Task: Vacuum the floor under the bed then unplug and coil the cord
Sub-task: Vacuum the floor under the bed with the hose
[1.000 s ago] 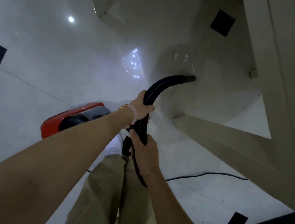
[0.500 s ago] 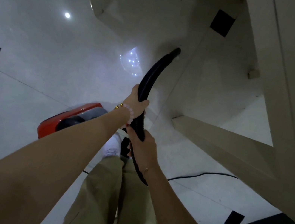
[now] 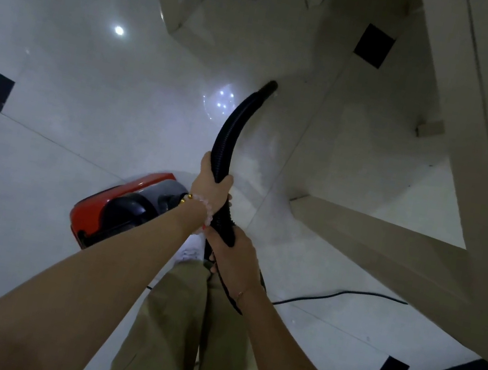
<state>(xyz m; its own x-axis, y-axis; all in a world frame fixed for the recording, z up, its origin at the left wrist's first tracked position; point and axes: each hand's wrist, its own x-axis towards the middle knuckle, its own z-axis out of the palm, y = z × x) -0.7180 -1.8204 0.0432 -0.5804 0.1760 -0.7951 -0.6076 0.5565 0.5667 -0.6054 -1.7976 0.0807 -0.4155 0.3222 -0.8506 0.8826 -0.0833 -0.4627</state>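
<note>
Head view: the red vacuum canister (image 3: pixel 120 212) sits on the pale tiled floor (image 3: pixel 41 181) and serves as the landmark; just right of it the person stands in khaki trousers (image 3: pixel 177 336), both hands on the black ribbed hose (image 3: pixel 229 130); the left hand (image 3: pixel 212 184), with a beaded bracelet (image 3: pixel 199 206) at its wrist, has fingers and thumb wrapped round the hose up and to the right of the canister; the right hand (image 3: pixel 233 258) is curled round the hose lower down, right of the canister and nearer the body; the hose arcs away from the canister, and its nozzle tip (image 3: pixel 269 86) lies well beyond the canister, close to the floor, though whether it touches the tile I cannot tell; the pale bed frame (image 3: pixel 389 243) fills the space far right of the canister, its lower rail angling across; the black cord (image 3: pixel 347 296) trails over the floor to the right of the canister and runs out of sight beneath that rail, so it appears plugged in somewhere unseen; the step in hand looks like the vacuuming itself, with unplugging and coiling not yet begun; the next move likely calls for swinging the nozzle rightward, away from the canister and low under the rail, with both grips firm so the bendy hose does not flop or snag the cord.
</note>
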